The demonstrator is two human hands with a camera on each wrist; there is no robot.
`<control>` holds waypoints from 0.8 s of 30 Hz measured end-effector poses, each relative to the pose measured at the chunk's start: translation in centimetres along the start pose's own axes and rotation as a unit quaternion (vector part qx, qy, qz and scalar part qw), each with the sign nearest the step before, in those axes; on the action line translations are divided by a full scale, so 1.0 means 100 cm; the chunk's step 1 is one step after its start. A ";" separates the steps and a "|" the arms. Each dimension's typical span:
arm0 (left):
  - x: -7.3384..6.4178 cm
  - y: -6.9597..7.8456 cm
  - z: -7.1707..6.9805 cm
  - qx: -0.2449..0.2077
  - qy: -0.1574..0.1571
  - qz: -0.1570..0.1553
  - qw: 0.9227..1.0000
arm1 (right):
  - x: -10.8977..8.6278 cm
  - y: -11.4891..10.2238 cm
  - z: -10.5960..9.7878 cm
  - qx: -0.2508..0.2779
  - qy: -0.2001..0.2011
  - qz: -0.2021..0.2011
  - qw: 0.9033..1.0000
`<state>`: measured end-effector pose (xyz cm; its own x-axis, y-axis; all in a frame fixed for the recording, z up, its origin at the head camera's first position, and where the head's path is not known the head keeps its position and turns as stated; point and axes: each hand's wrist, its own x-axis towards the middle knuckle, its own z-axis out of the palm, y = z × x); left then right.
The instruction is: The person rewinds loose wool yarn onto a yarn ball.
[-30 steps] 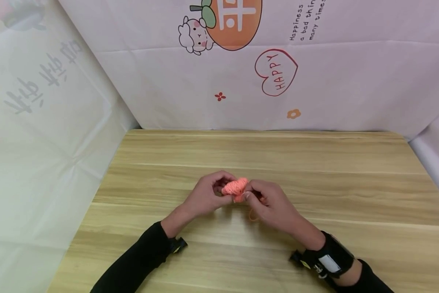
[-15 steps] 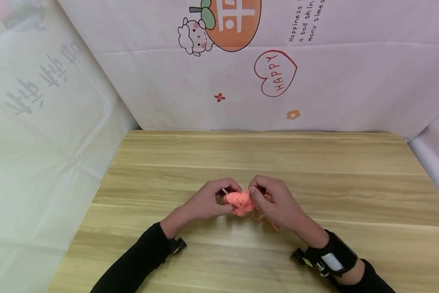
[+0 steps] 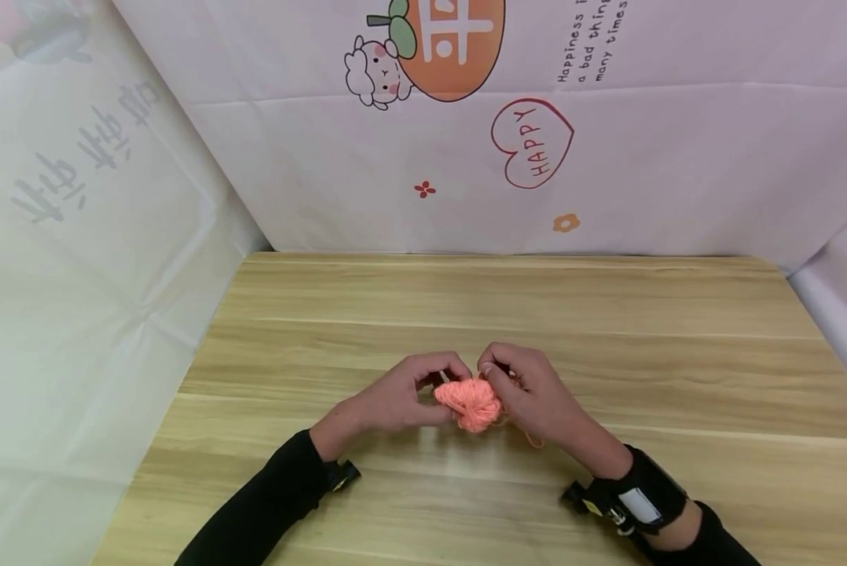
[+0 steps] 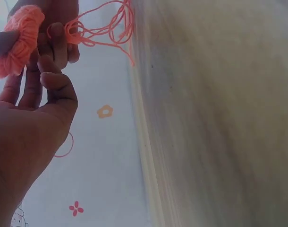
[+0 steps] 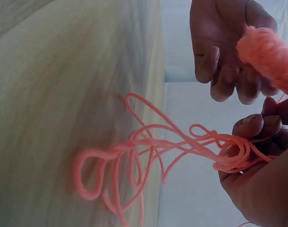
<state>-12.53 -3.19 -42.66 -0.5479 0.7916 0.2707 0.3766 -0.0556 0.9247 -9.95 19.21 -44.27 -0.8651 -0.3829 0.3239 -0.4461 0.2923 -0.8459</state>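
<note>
A coral-pink bundle of wound yarn (image 3: pixel 469 402) is held up above the table between both hands. My left hand (image 3: pixel 409 397) grips its left end between thumb and fingers. Beside its right end, my right hand (image 3: pixel 533 389) pinches a strand of the yarn with thumb and forefinger. Loose yarn (image 5: pixel 148 142) is gathered in the right palm and hangs from it in tangled loops, as the right wrist view shows. The left wrist view has the bundle (image 4: pixel 23 40) cut off at its upper left, the left thumb lying across it.
A wood-grain table (image 3: pixel 367 299) lies under the hands. Behind it hangs a white printed cloth (image 3: pixel 310 165), and another pale cloth (image 3: pixel 98 314) covers the left side. Each wrist carries a black strapped device, such as the right one (image 3: pixel 639 495).
The yarn bundle has come lower and slightly right, turning so more of its wound face shows. Both hands have shifted a little, and the right hand's pinch now sits above the bundle's right end.
</note>
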 end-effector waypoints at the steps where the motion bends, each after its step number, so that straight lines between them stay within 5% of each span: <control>1: 0.000 0.000 0.000 -0.007 0.001 0.004 1.000 | 0.000 -0.002 0.000 -0.001 -0.001 0.004 1.000; 8: 0.001 -0.001 0.000 -0.049 0.013 0.021 0.998 | 0.005 -0.029 -0.003 0.003 -0.012 0.010 1.000; 11: 0.001 -0.001 0.000 -0.053 0.026 0.027 0.998 | 0.004 -0.023 -0.001 0.017 -0.013 0.011 1.000; 16: 0.001 -0.002 -0.002 -0.049 0.057 0.040 0.996 | 0.003 -0.012 0.002 0.023 -0.016 -0.005 1.000; 24: 0.001 -0.009 -0.002 -0.055 0.134 0.018 0.989 | 0.005 -0.029 0.000 0.003 -0.033 -0.033 0.999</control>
<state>-13.13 -3.18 -43.42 -0.7195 0.5990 0.3515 0.3242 -0.1579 0.9327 -9.09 18.16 -41.62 -0.8170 -0.4582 0.3502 -0.4999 0.2599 -0.8262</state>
